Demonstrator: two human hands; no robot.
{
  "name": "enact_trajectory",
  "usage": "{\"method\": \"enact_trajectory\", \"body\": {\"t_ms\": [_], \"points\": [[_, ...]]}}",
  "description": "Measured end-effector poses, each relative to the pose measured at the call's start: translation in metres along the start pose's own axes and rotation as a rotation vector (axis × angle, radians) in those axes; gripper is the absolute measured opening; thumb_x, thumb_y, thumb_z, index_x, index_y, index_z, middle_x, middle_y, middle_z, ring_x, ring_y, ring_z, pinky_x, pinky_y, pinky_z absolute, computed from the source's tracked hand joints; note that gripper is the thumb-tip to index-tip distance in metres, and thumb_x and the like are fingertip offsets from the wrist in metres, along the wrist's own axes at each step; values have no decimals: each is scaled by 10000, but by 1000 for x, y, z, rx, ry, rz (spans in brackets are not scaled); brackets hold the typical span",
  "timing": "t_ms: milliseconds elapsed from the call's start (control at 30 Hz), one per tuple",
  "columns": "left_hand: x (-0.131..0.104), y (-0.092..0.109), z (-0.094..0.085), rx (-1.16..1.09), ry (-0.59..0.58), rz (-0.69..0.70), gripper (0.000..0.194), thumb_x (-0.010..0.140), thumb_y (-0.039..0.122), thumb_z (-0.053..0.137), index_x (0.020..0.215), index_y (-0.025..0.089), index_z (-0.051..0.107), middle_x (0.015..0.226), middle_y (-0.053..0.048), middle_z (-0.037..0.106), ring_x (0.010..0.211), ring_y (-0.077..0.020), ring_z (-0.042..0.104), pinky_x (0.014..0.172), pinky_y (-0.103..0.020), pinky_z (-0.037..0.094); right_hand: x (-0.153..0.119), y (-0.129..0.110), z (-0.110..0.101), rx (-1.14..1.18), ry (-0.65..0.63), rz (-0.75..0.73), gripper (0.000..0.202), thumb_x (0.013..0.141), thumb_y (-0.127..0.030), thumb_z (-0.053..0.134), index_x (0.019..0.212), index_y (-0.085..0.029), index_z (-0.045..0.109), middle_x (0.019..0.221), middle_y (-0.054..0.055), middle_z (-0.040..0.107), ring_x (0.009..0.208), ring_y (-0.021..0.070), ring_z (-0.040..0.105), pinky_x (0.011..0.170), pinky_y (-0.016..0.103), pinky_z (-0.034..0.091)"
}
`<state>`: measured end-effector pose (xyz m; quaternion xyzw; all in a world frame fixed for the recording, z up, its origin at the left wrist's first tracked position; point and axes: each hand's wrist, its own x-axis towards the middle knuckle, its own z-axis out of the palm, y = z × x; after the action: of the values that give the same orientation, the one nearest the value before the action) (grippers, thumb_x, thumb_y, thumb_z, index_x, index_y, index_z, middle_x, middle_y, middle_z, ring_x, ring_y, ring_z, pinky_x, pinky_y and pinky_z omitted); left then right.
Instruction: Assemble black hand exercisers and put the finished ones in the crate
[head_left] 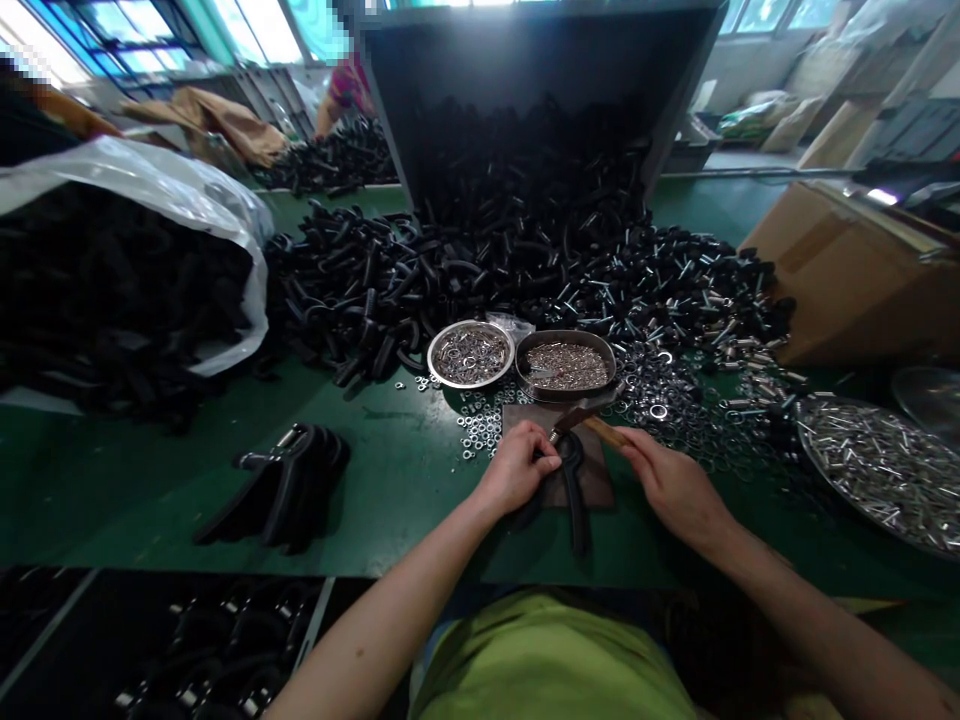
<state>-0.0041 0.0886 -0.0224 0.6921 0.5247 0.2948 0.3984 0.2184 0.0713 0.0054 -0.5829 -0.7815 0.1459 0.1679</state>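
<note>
My right hand (pixel 671 485) grips a hammer by its wooden handle (pixel 607 432). The dark hammer head (pixel 574 417) is over a flat brown plate (pixel 598 480) on the bench. My left hand (pixel 521 462) is closed, thumb and fingertips together, at the upper end of a black curved handle part (pixel 574 495) lying on the plate. A small silvery metal piece (pixel 554 436) shows at those fingertips, just under the hammer head. Behind the plate stand a round metal bowl (pixel 433 372) of rings and small parts and an oval tin (pixel 523 388) of tiny rivet-like pieces.
Loose nuts (pixel 480 425) lie left of the plate, metal rings (pixel 660 410) to its right. Finished-looking black assemblies (pixel 289 480) stand at left. Behind are heaped black parts (pixel 480 260), a tipped bin (pixel 525 60), a plastic bag (pixel 255 240), a carton (pixel 847 270) and a tray of metal pins (pixel 892 465).
</note>
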Motion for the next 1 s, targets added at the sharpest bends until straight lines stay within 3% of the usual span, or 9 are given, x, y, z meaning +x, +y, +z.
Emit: {"method": "enact_trajectory", "body": {"t_ms": [233,533,800,1000], "points": [[5,5,0,112,-44,-107,76,706,223,688,723,186,623,909,-11,537,866,-164,523,797,-284,419,-6,-5,-10,19,43,7,325,934,-293,348,1174,-257,565,968,24,721,790,196,691,612,279,503],[0,3,-2,37,-41,-48,35,766,192,629,741,168,625,914,-21,533,868,-150,518,820,-270,408,-18,-34,-55,147,238,-90,312,933,-303,365,1160,-232,567,855,36,701,715,173,669,623,262,502],[2,2,-3,14,-71,10,44,770,187,622,731,173,638,921,-26,545,892,-159,522,819,-277,414,-24,-31,-48,130,213,-81,311,937,-303,354,1153,-227,565,823,40,697,706,174,667,612,261,500],[6,3,-4,-1,-84,-79,63,749,157,623,686,158,618,883,-24,533,835,-148,519,800,-279,423,-25,-29,-45,153,204,-58,312,931,-303,363,1145,-221,574,815,40,699,718,178,673,622,263,506]]}}
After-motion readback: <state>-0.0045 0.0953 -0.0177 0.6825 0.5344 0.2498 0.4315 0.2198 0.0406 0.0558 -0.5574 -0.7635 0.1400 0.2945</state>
